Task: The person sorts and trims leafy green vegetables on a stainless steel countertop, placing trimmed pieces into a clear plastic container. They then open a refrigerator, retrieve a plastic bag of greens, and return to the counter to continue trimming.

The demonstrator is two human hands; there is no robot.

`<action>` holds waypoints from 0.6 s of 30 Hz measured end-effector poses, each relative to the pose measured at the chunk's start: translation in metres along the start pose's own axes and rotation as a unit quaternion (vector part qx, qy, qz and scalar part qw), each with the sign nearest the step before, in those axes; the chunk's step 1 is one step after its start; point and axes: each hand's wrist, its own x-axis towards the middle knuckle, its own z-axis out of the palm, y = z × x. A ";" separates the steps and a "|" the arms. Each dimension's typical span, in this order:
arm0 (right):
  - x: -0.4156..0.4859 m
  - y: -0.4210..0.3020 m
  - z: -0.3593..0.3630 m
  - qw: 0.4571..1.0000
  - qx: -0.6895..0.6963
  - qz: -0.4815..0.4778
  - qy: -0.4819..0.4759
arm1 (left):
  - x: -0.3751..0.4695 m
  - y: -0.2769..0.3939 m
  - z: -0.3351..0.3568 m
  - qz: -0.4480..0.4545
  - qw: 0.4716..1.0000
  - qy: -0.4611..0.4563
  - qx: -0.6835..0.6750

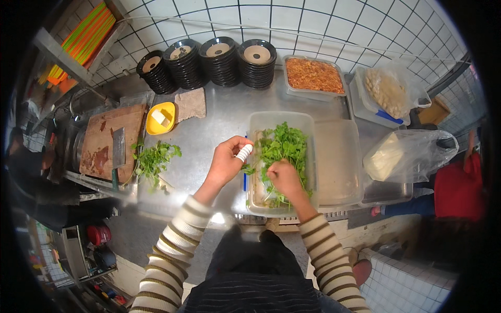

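Observation:
A clear plastic container [253, 203] stands before me with a heap of leafy green herbs, likely cilantro [287, 143], inside. My left hand [231, 156] is at its left rim, fingers bent together and one finger wrapped in white striped tape; a small leafy sprig [249, 169] hangs just below it, and whether the fingers hold it is unclear. Over the herbs is my right hand [285, 177], its fingers curled; what they grip is hidden. More herbs [156, 158] lie on the steel counter [203, 133] at the left, beside a wooden cutting board [131, 137] with a cleaver [119, 148] on it.
Stacked black bowls [256, 66] line the tiled wall, near a tub of reddish food [313, 76]. A yellow dish [150, 127] and a cloth [190, 105] lie left. Right are an empty-looking translucent tray or lid [338, 164] and plastic bags [411, 156]. People stand at both sides.

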 end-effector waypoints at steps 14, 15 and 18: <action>-0.030 -0.060 -0.108 0.894 0.435 0.085 0.055 | -0.027 -0.008 0.058 0.155 0.963 -0.077 0.207; -0.028 -0.064 -0.108 0.891 0.445 0.077 0.049 | -0.029 -0.006 0.065 0.075 0.980 -0.128 0.135; -0.023 -0.071 -0.103 0.903 0.426 0.037 0.047 | -0.025 -0.022 0.071 0.036 0.993 -0.107 -0.018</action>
